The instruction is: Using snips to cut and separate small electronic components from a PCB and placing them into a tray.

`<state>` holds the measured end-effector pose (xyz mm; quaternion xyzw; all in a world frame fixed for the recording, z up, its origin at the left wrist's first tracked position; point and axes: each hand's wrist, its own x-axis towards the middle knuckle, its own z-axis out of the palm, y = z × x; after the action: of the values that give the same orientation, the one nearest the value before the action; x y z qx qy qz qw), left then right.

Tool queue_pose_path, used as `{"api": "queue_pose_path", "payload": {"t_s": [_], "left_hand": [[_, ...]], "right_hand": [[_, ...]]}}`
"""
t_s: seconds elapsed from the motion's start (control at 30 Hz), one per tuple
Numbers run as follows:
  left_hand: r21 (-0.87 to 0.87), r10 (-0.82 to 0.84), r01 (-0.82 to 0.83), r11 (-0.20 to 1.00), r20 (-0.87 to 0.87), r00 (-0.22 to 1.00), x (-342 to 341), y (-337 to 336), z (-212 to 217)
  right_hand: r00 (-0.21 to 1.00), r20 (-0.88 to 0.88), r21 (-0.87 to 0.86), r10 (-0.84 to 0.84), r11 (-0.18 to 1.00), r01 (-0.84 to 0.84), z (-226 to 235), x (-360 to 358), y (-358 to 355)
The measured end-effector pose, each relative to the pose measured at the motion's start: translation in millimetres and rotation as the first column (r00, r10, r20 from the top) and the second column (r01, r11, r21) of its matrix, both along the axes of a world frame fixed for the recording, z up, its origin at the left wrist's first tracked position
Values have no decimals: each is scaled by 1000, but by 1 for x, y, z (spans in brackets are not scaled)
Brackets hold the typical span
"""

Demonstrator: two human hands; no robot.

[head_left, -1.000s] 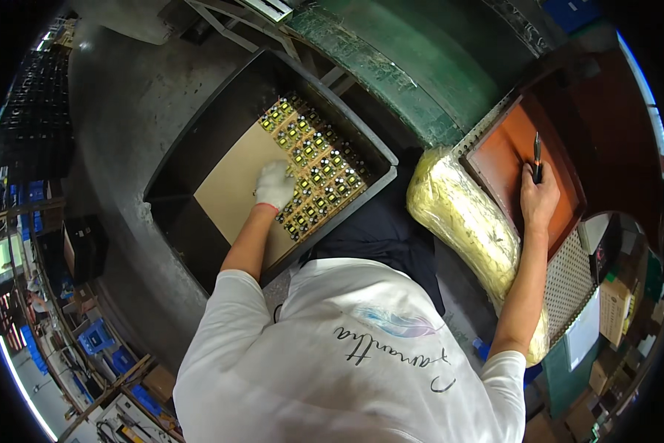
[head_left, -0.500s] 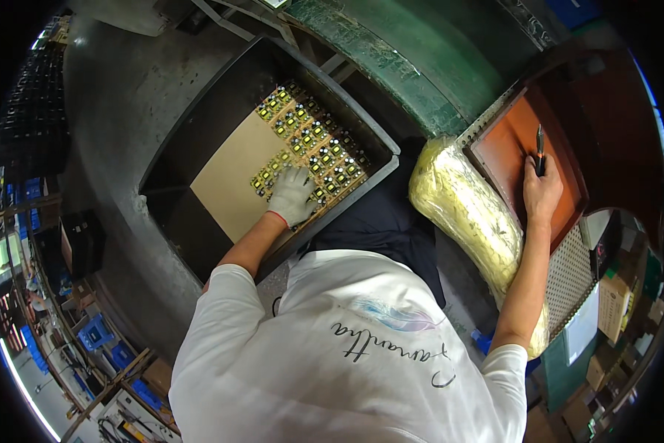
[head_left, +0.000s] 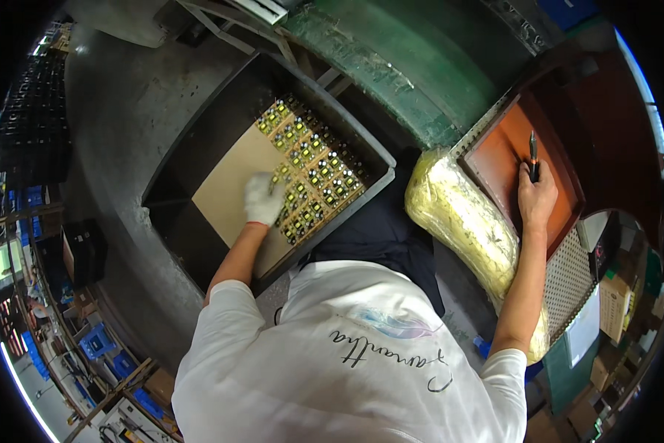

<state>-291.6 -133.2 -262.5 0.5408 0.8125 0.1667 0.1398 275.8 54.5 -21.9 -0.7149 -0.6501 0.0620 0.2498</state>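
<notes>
My left hand (head_left: 264, 198), in a white glove, rests inside a dark bin (head_left: 199, 148), where a tan cardboard sheet (head_left: 232, 184) meets rows of small yellow-green electronic parts (head_left: 313, 177). Its fingertips touch the parts. Whether it grips one is hidden. My bare right hand (head_left: 536, 196) is closed around a slim black and orange tool (head_left: 533, 150). The tool's tip points away from me over an orange-brown tray (head_left: 498, 159) on the right.
A bulky yellow plastic-wrapped bundle (head_left: 465, 221) lies between the bin and the tray. A green curved surface (head_left: 413, 66) runs behind them. A white perforated panel (head_left: 564, 277) sits below the tray. Blue crates and shelves (head_left: 95, 343) stand at the lower left.
My left hand has slid slightly left along the parts toward the cardboard sheet's edge. My right hand keeps holding the tool on the tray.
</notes>
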Motion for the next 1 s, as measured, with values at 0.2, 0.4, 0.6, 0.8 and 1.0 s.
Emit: {"api": "queue_pose_path", "payload": {"t_s": [0.2,0.4,0.6,0.8,1.0], "left_hand": [[111,525,-519,848,-34,850,-124,0,-23],[603,14,-126,788,186,982,-12,167,174],[319,-123,-298,900,841,527,68,350,224],[129,-105,-444,886,991,78,86,474,196],[84,-3,-482,872,986,166,93,496,184]], "right_hand": [[997,7,101,80,992,-80,-26,-2,14],[353,-935,12,36,998,-69,-28,32,17],[-27,-1000,9,9,1000,-25,-10,36,21],[36,-999,-3,1,994,-109,-16,40,27],[96,-995,-49,-36,990,-133,-9,37,25]]}}
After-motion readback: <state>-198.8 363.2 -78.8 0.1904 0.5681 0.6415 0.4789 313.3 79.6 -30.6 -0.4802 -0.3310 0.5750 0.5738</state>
